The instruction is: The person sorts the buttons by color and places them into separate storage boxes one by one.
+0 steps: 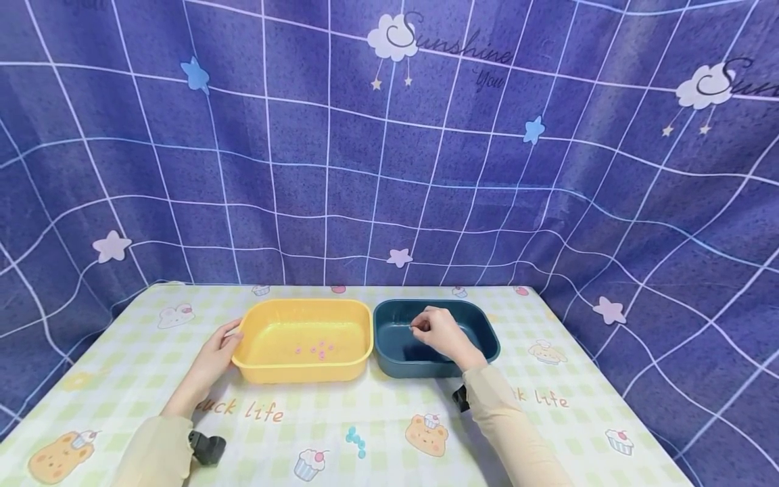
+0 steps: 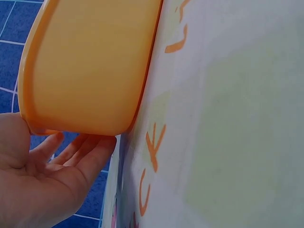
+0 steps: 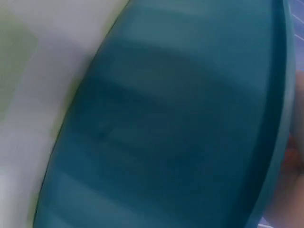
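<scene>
Hovering over the dark tub [image 1: 414, 369] is the right hand [image 1: 442, 333].

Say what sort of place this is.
Probably an improvised tabletop workspace, perhaps in a home, though the room itself is hidden. A blue grid-patterned curtain hangs behind a cartoon-print checked tablecloth, on which a yellow tray and a dark teal tray sit side by side.

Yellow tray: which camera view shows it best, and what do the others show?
The head view shows the yellow tray best: rim, front wall and inside, with small pink pieces in it. The left wrist view has only part of its outside, with the left hand at one end. The right wrist view shows none.
</scene>
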Action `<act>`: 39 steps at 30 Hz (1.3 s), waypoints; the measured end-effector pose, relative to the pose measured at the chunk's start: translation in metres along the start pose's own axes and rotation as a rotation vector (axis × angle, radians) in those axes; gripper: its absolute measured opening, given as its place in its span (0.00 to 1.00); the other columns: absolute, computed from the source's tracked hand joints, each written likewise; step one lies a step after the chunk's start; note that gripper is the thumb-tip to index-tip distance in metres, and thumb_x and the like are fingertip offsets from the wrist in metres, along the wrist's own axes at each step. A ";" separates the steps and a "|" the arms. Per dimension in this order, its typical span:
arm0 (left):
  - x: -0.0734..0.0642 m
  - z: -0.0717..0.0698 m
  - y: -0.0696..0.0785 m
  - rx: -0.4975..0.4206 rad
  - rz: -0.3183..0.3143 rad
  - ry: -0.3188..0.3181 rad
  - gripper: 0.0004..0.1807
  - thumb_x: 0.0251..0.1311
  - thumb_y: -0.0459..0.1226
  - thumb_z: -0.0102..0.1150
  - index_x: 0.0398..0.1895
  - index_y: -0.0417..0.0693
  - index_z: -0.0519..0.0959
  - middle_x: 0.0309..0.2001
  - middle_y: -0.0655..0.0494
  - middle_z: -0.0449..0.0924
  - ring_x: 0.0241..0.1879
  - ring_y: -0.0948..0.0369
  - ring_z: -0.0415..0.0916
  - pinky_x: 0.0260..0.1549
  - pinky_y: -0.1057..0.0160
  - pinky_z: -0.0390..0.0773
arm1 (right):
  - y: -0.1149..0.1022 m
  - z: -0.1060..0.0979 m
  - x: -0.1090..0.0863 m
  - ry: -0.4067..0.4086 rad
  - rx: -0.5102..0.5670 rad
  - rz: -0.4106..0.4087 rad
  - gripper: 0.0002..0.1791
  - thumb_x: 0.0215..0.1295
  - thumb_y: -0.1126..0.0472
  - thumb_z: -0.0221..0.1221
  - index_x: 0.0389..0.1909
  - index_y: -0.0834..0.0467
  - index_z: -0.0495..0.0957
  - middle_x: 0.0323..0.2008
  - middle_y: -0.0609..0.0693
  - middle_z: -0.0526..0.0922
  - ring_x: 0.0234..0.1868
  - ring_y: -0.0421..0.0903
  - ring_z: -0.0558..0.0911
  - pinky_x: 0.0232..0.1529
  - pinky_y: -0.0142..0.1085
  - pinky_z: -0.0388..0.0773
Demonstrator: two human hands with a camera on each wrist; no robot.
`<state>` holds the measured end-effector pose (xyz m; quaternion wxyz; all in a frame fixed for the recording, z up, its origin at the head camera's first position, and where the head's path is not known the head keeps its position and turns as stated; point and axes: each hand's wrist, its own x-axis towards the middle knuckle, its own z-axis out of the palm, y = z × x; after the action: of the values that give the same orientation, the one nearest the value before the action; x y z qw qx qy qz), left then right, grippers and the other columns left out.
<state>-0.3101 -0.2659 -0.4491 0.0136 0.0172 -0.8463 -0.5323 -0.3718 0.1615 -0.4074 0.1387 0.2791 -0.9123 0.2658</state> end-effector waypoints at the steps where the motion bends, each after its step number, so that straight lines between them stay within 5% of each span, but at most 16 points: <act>1: 0.000 0.000 0.000 0.000 -0.001 -0.001 0.33 0.73 0.50 0.29 0.74 0.41 0.42 0.66 0.28 0.55 0.62 0.38 0.63 0.51 0.56 0.79 | 0.001 0.000 0.000 0.005 -0.001 0.003 0.02 0.54 0.65 0.64 0.28 0.59 0.84 0.25 0.45 0.78 0.25 0.36 0.76 0.27 0.25 0.75; 24: 0.001 0.002 -0.001 0.011 -0.032 0.001 0.33 0.73 0.50 0.28 0.74 0.43 0.42 0.66 0.28 0.56 0.62 0.39 0.64 0.52 0.53 0.78 | 0.025 -0.008 -0.010 -0.006 -0.019 0.146 0.03 0.56 0.65 0.63 0.29 0.59 0.85 0.26 0.46 0.79 0.26 0.37 0.77 0.29 0.28 0.77; 39: -0.001 0.001 0.003 0.024 -0.032 0.003 0.33 0.73 0.51 0.28 0.74 0.43 0.42 0.66 0.28 0.56 0.61 0.39 0.64 0.50 0.55 0.79 | 0.029 -0.009 -0.011 0.014 -0.038 0.125 0.03 0.55 0.65 0.63 0.29 0.60 0.85 0.26 0.47 0.80 0.27 0.37 0.77 0.30 0.28 0.77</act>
<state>-0.3087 -0.2640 -0.4470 0.0060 0.0316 -0.8521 -0.5223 -0.3790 0.1919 -0.4159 0.1335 0.2170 -0.9318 0.2583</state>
